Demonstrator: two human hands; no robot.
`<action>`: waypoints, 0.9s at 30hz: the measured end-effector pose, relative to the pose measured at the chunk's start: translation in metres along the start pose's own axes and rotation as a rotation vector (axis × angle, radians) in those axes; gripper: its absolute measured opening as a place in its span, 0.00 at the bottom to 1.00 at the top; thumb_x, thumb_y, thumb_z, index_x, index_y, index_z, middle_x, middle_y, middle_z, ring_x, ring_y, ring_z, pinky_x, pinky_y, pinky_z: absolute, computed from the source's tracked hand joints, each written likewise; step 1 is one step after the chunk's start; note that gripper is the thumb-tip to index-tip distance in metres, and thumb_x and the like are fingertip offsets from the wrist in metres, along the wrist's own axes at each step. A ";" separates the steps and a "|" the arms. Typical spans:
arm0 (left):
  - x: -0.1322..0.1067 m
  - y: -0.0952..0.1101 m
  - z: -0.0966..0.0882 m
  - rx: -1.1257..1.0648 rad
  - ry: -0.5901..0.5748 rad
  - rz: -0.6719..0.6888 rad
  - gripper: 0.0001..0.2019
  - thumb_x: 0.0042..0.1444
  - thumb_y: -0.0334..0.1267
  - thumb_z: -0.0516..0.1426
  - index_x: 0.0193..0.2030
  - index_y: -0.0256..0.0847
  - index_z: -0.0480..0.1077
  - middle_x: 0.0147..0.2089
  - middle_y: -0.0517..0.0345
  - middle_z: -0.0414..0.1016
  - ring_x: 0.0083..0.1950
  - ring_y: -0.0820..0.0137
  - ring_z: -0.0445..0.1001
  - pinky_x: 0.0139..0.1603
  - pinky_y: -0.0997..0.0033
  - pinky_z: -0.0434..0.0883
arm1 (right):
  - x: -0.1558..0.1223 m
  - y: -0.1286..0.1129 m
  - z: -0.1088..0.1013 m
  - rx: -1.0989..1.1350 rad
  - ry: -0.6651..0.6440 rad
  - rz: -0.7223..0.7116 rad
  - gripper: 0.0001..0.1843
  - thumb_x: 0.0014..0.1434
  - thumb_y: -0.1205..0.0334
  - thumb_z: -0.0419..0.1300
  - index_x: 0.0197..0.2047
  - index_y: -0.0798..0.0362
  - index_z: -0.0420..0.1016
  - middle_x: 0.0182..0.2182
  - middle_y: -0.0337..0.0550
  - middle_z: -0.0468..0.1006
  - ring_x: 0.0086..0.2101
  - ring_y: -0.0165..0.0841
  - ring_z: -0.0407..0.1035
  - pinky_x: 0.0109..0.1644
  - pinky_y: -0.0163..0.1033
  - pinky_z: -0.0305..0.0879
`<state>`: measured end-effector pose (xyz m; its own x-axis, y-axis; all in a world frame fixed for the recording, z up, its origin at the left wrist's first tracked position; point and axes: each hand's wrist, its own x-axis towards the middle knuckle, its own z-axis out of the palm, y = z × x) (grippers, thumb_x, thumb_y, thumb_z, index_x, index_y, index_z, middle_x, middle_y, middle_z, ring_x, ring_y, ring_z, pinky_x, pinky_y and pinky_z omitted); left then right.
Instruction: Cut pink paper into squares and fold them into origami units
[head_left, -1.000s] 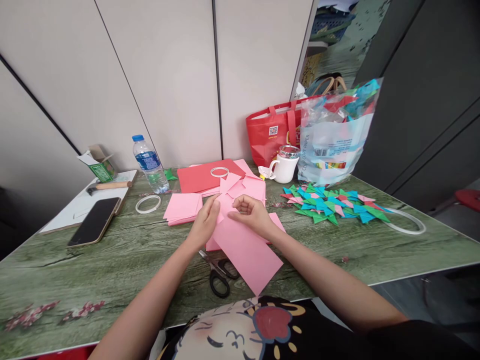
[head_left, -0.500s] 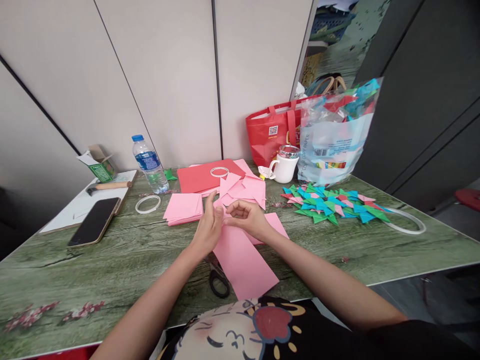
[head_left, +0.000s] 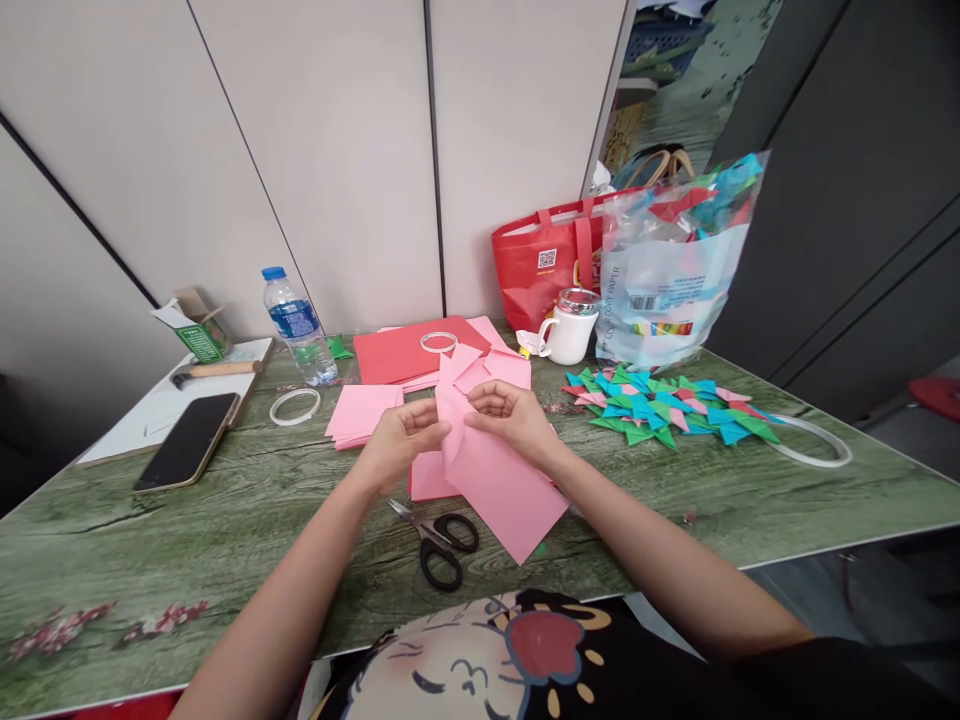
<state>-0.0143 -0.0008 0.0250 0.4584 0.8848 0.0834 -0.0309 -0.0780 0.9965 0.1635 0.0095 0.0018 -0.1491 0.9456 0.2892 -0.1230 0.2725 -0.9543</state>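
Observation:
Between my hands is a long sheet of pink paper point(head_left: 510, 495), its upper end bent up and its lower end hanging toward me. My left hand point(head_left: 401, 440) pinches the left edge of that end between thumb and fingers. My right hand point(head_left: 514, 425) grips the sheet from the right, fingers curled. Below the paper, black-handled scissors point(head_left: 442, 545) lie on the table with blades pointing away to the left. A stack of pink squares point(head_left: 364, 412) sits left of my left hand. Loose pink pieces point(head_left: 506, 372) lie just beyond my fingers, partly hidden.
Red paper point(head_left: 397, 352) with a tape roll point(head_left: 439, 342) lies behind. Left are a bottle point(head_left: 296, 325), tape roll point(head_left: 295, 407), phone point(head_left: 187, 440) and hammer point(head_left: 221, 369). Right are a white mug point(head_left: 570, 330), folded paper pieces point(head_left: 667, 405), plastic bag point(head_left: 664, 290) and red bag point(head_left: 536, 270).
My hands have moved slightly apart, and the pink sheet's lower end has lifted and swung right. The scissors, partly covered before, now show fully.

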 end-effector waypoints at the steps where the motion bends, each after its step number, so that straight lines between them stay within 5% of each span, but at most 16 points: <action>1: 0.000 -0.001 -0.002 -0.024 0.007 -0.012 0.20 0.44 0.39 0.61 0.45 0.36 0.69 0.41 0.51 0.75 0.38 0.66 0.73 0.40 0.66 0.69 | 0.000 0.000 0.000 -0.012 -0.012 -0.018 0.16 0.39 0.62 0.67 0.33 0.53 0.70 0.30 0.38 0.74 0.31 0.28 0.69 0.40 0.37 0.65; 7: 0.001 -0.003 -0.002 -0.053 0.148 -0.083 0.22 0.36 0.38 0.65 0.41 0.34 0.71 0.34 0.50 0.77 0.32 0.68 0.74 0.33 0.70 0.69 | -0.002 -0.004 0.001 -0.091 -0.092 -0.064 0.15 0.44 0.60 0.65 0.37 0.54 0.73 0.36 0.42 0.75 0.35 0.30 0.70 0.42 0.38 0.66; 13: 0.001 -0.003 0.002 -0.034 0.227 -0.085 0.21 0.32 0.39 0.66 0.36 0.34 0.71 0.32 0.51 0.77 0.28 0.70 0.73 0.28 0.73 0.69 | -0.003 -0.001 0.002 -0.105 -0.102 -0.012 0.21 0.40 0.61 0.67 0.40 0.54 0.72 0.27 0.38 0.75 0.28 0.28 0.70 0.35 0.35 0.67; 20: 0.001 -0.004 -0.003 -0.029 0.141 0.012 0.23 0.39 0.42 0.63 0.44 0.37 0.71 0.39 0.50 0.77 0.35 0.66 0.74 0.34 0.70 0.70 | -0.005 0.000 0.004 -0.156 -0.090 -0.014 0.18 0.42 0.61 0.66 0.39 0.55 0.74 0.29 0.41 0.77 0.29 0.31 0.71 0.34 0.37 0.67; 27: 0.002 -0.003 -0.005 -0.035 0.225 -0.021 0.21 0.37 0.41 0.65 0.40 0.35 0.72 0.34 0.51 0.77 0.31 0.68 0.74 0.32 0.69 0.71 | -0.007 -0.002 0.006 -0.229 -0.057 -0.091 0.12 0.44 0.60 0.64 0.34 0.54 0.76 0.32 0.43 0.78 0.32 0.32 0.72 0.38 0.38 0.69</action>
<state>-0.0174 0.0031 0.0218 0.2497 0.9666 0.0584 -0.0560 -0.0458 0.9974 0.1588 0.0014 0.0022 -0.2031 0.9055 0.3725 0.0864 0.3955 -0.9144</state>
